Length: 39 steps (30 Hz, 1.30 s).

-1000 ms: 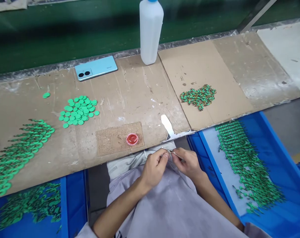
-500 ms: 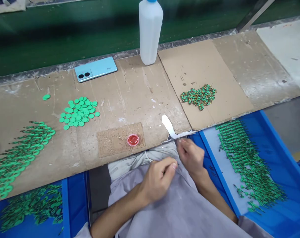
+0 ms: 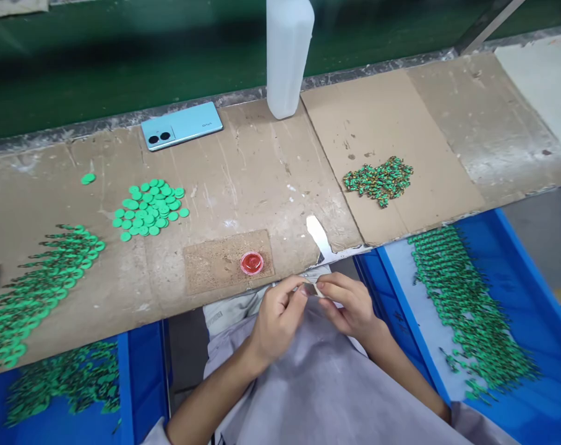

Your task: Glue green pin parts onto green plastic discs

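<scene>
pinching perhaps a small grey piece, left hand and right hand meet, stemmed green rows seemingly done, loose discs not yet.

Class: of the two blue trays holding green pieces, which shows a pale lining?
The right tray: its pale lining shows beside the green pieces, whereas the left tray shows blue floor around its pieces.

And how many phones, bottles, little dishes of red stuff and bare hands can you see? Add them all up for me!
Light-blue vivo phone: 1
White plastic bottle: 1
Pink-rimmed dish of red stuff: 1
Bare hands, left hand and right hand: 2
Total: 5
</scene>
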Tool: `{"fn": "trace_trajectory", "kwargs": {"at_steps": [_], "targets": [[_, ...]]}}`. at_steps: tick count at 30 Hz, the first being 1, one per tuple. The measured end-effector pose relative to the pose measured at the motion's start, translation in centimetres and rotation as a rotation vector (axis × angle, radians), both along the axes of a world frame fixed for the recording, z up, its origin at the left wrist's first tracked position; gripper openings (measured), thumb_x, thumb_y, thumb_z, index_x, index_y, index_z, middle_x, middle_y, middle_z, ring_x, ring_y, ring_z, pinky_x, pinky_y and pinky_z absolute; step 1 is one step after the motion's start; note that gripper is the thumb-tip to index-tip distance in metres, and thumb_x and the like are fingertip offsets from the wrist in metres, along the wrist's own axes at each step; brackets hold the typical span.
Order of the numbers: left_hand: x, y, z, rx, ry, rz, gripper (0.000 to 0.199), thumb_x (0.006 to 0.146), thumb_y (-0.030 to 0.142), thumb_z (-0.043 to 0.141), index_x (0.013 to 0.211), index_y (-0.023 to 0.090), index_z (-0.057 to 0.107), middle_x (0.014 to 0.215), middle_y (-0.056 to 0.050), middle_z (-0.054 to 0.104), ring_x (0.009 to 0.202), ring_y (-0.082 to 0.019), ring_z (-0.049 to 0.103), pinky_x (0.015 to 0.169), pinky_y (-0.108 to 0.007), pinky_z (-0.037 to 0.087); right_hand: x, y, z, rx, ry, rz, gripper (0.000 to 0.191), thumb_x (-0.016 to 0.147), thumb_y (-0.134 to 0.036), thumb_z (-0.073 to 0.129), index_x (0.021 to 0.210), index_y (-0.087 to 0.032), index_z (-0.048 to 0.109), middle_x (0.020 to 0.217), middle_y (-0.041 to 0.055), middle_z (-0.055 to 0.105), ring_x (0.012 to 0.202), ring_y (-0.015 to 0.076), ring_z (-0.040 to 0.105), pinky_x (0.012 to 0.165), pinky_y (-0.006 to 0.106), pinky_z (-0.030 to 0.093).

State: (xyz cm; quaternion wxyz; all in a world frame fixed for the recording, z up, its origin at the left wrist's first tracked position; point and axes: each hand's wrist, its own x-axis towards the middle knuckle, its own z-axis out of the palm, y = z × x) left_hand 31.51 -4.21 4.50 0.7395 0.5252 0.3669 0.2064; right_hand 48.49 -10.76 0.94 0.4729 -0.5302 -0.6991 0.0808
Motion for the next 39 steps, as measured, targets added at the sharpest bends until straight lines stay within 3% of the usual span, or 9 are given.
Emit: {"fn": "trace_trajectory", "kwargs": {"at_steps": [10,15,19,23,30,36,39], "targets": [[0.0,0.0,0.0,0.255,0.135,-0.001,0.032,0.105,0.033,0.045,0.076,0.020,0.049,0.060,0.006,0.038,0.055,-0.011,0.035,0.055,-0.027,0.028,-0.2,0.4,0.2,-0.046,0.002,-0.014,0.011,0.108,-0.026,0.054,0.111,-0.023,0.063,0.080,0.0028,0.073,0.065,0.0145,0.070,0.056,0.021,0.055],[0.0,-0.7,1.2,0.344,0.099,-0.114,0.030,0.105,0.029,0.043,0.079,0.020,0.055,0.063,0.004,0.043,0.056,-0.012,0.040,0.057,-0.028,0.031,0.7,0.3,-0.5,-0.033,-0.029,-0.190,0.012,0.098,-0.014,0.068,0.106,-0.022,0.069,0.078,0.0028,0.075,0.058,0.0150,0.069,0.050,0.023,0.049],[0.3,-1.1,2.1,0.253,0.045,-0.139,0.030,0.105,0.033,0.045,0.085,0.019,0.062,0.058,0.005,0.041,0.051,-0.012,0.038,0.054,-0.028,0.031,1.7,-0.3,-0.6,0.023,0.060,-0.333,0.016,0.099,-0.014,0.063,0.112,-0.023,0.065,0.080,0.0034,0.075,0.061,0.0187,0.071,0.055,0.028,0.055],[0.5,-0.4,1.9,0.129,0.044,-0.043,0.030,0.104,0.039,0.050,0.091,0.018,0.066,0.053,0.007,0.039,0.049,-0.012,0.037,0.052,-0.027,0.030,1.6,-0.8,0.8,-0.037,0.114,-0.223,0.007,0.103,-0.024,0.059,0.106,-0.022,0.065,0.072,0.0010,0.073,0.054,0.0170,0.069,0.050,0.026,0.056],[0.4,-0.2,1.9,0.150,0.045,-0.076,0.028,0.104,0.036,0.050,0.087,0.017,0.063,0.058,0.007,0.039,0.050,-0.010,0.034,0.052,-0.026,0.028,0.8,-0.2,1.9,-0.011,0.103,-0.001,0.007,0.103,-0.025,0.057,0.101,-0.023,0.064,0.068,-0.0003,0.072,0.053,0.0153,0.069,0.052,0.024,0.057],[0.6,-0.3,1.3,0.217,0.106,-0.088,0.031,0.103,0.033,0.050,0.077,0.018,0.057,0.061,0.006,0.036,0.054,-0.010,0.032,0.054,-0.026,0.027,0.8,-0.6,1.6,-0.034,0.037,-0.003,0.007,0.100,-0.016,0.060,0.102,-0.023,0.063,0.069,0.0002,0.072,0.053,0.0150,0.067,0.050,0.025,0.053],[0.6,-0.4,1.3,0.247,0.140,-0.067,0.031,0.102,0.032,0.051,0.074,0.018,0.056,0.060,0.006,0.033,0.054,-0.010,0.030,0.054,-0.027,0.026,0.7,-0.7,1.4,-0.051,-0.045,-0.080,0.007,0.100,-0.017,0.061,0.096,-0.023,0.062,0.066,-0.0015,0.070,0.049,0.0133,0.064,0.049,0.024,0.050]]}}
